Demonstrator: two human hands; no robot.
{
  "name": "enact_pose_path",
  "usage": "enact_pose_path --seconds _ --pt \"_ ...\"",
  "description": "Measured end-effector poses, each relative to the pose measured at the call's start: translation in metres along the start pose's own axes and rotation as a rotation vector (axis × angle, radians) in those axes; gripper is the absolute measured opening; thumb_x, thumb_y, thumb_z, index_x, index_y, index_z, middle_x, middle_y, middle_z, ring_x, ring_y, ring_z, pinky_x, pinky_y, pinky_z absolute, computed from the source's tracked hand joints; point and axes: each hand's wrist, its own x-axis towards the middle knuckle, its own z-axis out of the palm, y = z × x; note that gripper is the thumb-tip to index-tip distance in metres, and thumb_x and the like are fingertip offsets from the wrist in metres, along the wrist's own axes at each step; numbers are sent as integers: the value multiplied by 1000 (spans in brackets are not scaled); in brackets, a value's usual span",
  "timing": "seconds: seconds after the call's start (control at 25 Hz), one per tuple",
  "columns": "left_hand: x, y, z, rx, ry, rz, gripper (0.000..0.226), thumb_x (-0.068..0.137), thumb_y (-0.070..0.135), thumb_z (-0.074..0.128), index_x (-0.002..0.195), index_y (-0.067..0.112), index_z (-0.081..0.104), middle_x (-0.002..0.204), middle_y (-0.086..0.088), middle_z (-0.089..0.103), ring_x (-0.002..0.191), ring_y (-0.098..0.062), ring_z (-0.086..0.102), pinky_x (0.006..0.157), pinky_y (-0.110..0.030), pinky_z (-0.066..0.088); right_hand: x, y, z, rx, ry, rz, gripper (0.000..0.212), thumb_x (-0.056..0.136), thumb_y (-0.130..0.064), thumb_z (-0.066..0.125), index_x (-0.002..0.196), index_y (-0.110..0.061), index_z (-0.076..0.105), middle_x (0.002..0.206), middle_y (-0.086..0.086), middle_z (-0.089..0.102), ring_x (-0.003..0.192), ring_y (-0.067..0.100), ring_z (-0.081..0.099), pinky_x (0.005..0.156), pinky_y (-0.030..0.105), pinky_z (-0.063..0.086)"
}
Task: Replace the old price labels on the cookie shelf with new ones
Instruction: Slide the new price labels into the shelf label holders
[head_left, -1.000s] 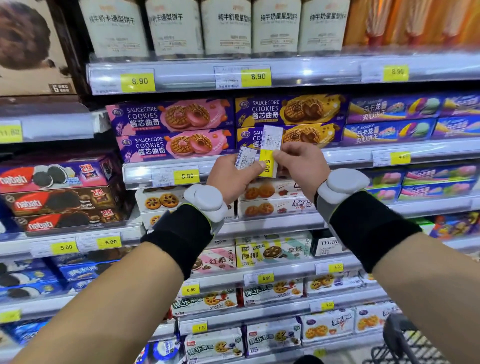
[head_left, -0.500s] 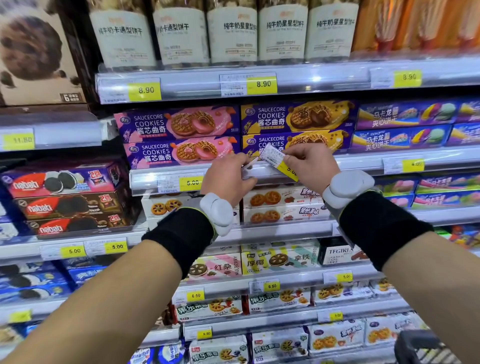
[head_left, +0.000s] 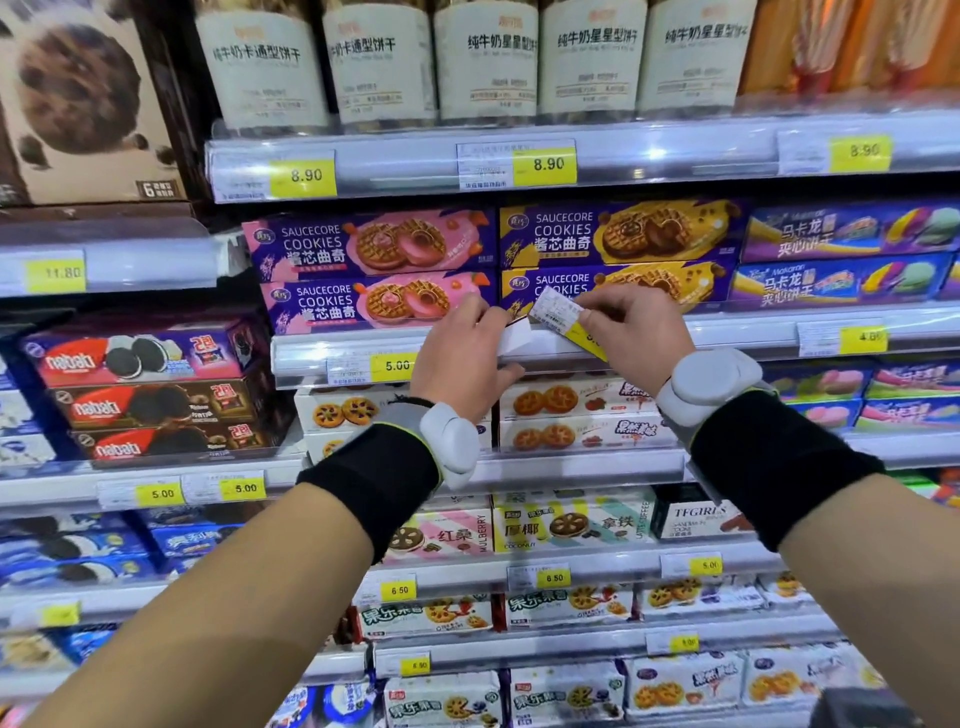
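My right hand pinches a white-and-yellow price label, tilted, with its yellow end low at the clear label rail under the yellow Saucecore cookie boxes. My left hand grips a second, white label against the same rail, just left of the first. Another 5.00 label sits in the rail under the pink Saucecore boxes.
Shelves above and below carry more rails with yellow price labels, such as 8.90 and 6.50. Cookie boxes fill every shelf. Nabati boxes stand at the left. A dark cart edge shows at bottom right.
Both hands moved from in front of the boxes down to the shelf rail. The yellow-ended label turned from upright to tilted, its yellow end now at the rail.
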Motion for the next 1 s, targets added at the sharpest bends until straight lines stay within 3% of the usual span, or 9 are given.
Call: enact_pose_path --seconds 0.24,0.68,0.88,1.0 --pt "-4 4 3 -42 8 -48 49 80 29 71 120 8 53 117 -10 49 100 -33 54 85 -43 46 6 -5 -1 7 49 -22 8 87 -18 62 88 -25 65 72 -14 58 70 11 55 69 28 44" --pt "-2 8 2 27 -6 -52 46 81 30 70 115 7 51 117 -11 47 102 -32 51 84 -42 43 2 -8 -1 -5 64 -47 7 87 -17 61 88 -23 66 70 -12 58 69 12 54 65 25 41" --pt "-4 13 0 41 3 -70 35 81 20 66 109 11 48 109 -11 52 101 -34 50 81 -41 39 7 -16 -4 1 87 -79 9 87 -17 61 86 -23 67 71 -17 58 67 4 54 68 24 44" --pt "-8 14 -1 26 16 -84 32 79 10 62 108 11 49 109 -10 53 103 -34 48 81 -42 40 5 -20 -1 -77 39 -99 9 87 -16 62 88 -21 69 74 -9 62 72 10 57 72 25 46"
